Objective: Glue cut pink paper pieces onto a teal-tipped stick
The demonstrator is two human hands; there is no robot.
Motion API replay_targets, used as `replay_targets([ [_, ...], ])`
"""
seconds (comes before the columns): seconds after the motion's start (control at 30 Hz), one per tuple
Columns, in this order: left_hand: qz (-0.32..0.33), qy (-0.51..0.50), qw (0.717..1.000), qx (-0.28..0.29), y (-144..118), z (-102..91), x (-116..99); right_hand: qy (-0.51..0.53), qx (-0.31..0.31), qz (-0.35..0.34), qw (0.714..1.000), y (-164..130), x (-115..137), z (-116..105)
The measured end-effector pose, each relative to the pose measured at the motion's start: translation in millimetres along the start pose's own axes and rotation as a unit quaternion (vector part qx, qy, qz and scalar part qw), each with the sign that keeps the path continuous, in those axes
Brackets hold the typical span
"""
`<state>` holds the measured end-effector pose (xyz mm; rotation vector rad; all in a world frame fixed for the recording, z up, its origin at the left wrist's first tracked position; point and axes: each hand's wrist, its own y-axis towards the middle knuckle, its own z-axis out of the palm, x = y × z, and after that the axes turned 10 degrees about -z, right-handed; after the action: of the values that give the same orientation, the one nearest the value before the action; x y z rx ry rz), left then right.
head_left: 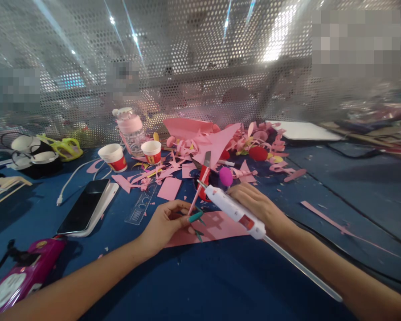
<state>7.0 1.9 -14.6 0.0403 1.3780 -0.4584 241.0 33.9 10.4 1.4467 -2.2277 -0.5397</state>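
writing: none readable on the red-banded paper cups
right hand: fingers closed round white glue gun
left hand: pinches pink stick
surface: blue table, pink scraps
room: perforated metal screen

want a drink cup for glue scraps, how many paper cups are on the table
2. One cup stands left of the bottle, near the white cable; the other cup stands right of the bottle, at the edge of the pink scraps. More could be hidden under those.

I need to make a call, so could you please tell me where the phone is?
In the head view, the phone lies left of the left hand, beside the clear ruler.
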Motion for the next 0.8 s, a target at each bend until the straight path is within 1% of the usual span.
replay_targets([
  [0.13, -0.001, -0.004, 1.000, -0.002, -0.5, 0.2, -0.5, 0.041, 0.063, -0.018, 0.997, 2.4, 3.7, 1.0],
  [0.23, 0.001, -0.001, 1.000, -0.003, -0.4, -0.2, 0.0, 0.039, 0.077, -0.022, 0.996, 3.0, 4.9, 1.5],
  [0.3, 0.003, 0.003, 1.000, -0.001, -0.1, -0.8, 0.3, 0.024, 0.064, -0.015, 0.998, 2.4, 4.3, 1.8],
  [0.47, 0.005, 0.003, 1.000, 0.001, 0.5, -1.8, 0.6, -0.038, -0.020, 0.015, 0.999, -0.5, -0.1, 1.9],
  [0.57, 0.002, 0.005, 1.000, -0.003, 0.5, -1.2, 0.7, -0.040, -0.038, 0.028, 0.998, -1.1, -1.7, 1.3],
  [0.63, 0.001, 0.002, 1.000, -0.004, 0.6, -0.5, 0.8, -0.018, -0.021, 0.025, 0.999, -0.3, -1.4, 1.0],
  [0.8, 0.002, 0.003, 1.000, -0.005, 0.9, 0.1, 0.8, 0.056, 0.081, -0.028, 0.995, 3.4, 1.6, 0.9],
])
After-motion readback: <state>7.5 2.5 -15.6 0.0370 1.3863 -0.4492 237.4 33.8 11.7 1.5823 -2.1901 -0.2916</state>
